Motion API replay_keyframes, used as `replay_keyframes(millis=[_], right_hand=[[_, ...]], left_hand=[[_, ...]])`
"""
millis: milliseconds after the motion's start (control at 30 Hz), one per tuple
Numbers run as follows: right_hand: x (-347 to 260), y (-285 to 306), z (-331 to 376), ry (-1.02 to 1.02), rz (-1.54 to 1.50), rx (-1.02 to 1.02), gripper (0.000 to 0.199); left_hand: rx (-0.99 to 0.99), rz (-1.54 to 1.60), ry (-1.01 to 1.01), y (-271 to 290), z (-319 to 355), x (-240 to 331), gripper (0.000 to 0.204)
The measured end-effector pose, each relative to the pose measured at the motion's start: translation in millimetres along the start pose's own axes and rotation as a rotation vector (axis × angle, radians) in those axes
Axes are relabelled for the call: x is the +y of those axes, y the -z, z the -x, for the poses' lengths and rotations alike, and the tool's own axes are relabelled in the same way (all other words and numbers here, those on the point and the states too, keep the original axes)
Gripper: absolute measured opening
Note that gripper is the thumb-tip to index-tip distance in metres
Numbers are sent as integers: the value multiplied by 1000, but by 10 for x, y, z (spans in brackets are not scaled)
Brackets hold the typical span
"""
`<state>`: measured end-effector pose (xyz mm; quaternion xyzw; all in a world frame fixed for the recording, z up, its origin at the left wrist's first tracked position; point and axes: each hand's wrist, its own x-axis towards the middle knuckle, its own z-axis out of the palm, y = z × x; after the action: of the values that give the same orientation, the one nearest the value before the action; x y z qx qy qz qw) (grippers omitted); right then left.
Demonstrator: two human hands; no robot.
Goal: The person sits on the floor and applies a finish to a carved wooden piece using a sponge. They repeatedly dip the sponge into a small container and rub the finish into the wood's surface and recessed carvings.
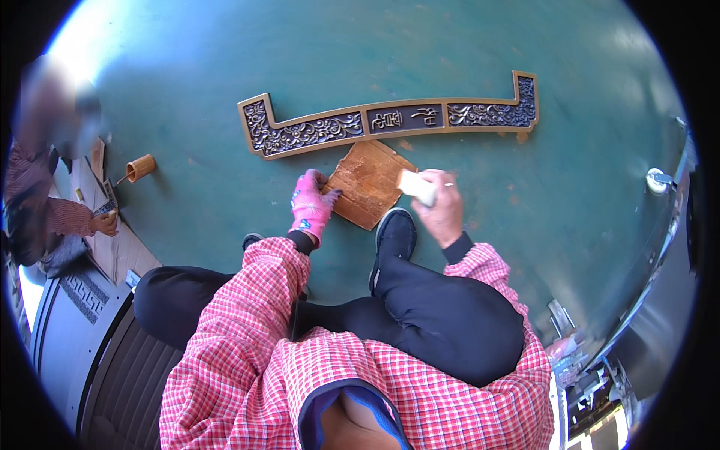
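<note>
The glove [310, 204] is pink, the block [418, 188] white, the cardboard [367, 184] brown, the shirt [225, 345] red-and-white checked, the dark plaque [405, 118] gold-rimmed and scroll-patterned.

Panel [405, 118] lies behind the cardboard [369, 176], perhaps touching it.

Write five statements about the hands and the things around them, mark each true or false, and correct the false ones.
1. The left hand is bare. False: it wears a pink glove.
2. The right hand holds a white block. True.
3. The brown sheet lies right of the right hand. False: it lies left of it.
4. The carved panel lies beyond both hands. True.
5. The carved panel is round. False: it is long, with upturned ends.
</note>
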<state>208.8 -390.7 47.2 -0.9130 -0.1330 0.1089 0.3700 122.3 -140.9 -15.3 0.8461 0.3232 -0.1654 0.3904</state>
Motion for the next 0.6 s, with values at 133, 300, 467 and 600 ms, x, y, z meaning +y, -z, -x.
replay_keyframes(millis=[133, 300, 467, 600], right_hand=[[-60, -347, -48, 200, 94, -90, 43], [-119, -352, -179, 291, 246, -106, 35], [-151, -513, -71, 484, 241, -264, 33], [-194, -371, -234, 275, 320, -64, 28]], left_hand=[[-72, 0, 34, 28, -106, 178, 39], [-68, -9, 42, 69, -98, 228, 39], [-56, -59, 15, 108, -73, 315, 38], [-61, -34, 5, 98, -97, 311, 38]])
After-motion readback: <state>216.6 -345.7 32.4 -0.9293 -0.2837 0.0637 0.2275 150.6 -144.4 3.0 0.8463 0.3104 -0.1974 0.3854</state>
